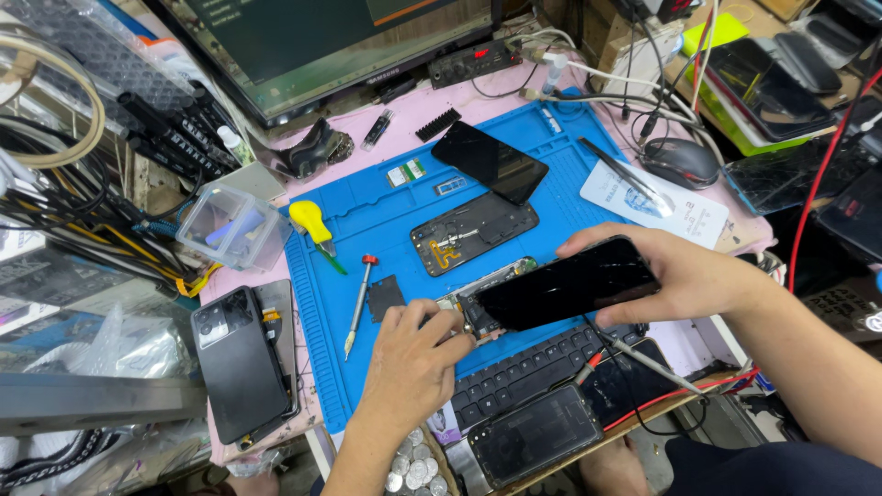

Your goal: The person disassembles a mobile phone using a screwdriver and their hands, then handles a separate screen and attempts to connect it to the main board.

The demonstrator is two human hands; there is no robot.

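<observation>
The phone sits lifted over the blue mat, toward the table's front edge, its cracked glass tilted up off the frame. It looks light and stiff but brittle; the long side edges seem the safest hold, not the face. The right hand is clamped on its far end, fingers along the top edge. The left hand is curled shut, pinching the frame's near corner.
</observation>
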